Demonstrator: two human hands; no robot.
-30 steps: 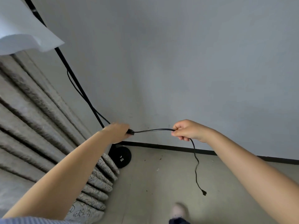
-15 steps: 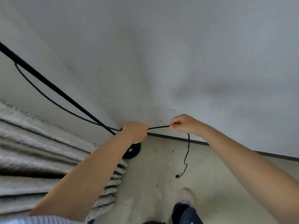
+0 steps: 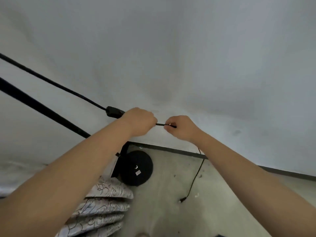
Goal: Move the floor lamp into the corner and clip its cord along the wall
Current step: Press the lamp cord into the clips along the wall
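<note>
Both hands, left hand [image 3: 139, 123] and right hand [image 3: 179, 128], pinch the lamp cord [image 3: 160, 124] against the wall [image 3: 188, 65] (no clip visible), while the lamp base [image 3: 135, 168] already stands in the corner.

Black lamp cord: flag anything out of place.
The thin black lamp cord hangs loose below the right hand, its plug end dangling near the grey floor, not clipped to the wall.

The wall [image 3: 171, 48] looks matt and smooth, painted pale grey. The lamp base [image 3: 136, 168] at six o'clock looks matt black. The curtain [image 3: 102, 206] is patterned cloth. The floor [image 3: 171, 211] looks rough, speckled, dull. The cord [image 3: 51, 82] looks smooth black.
</note>
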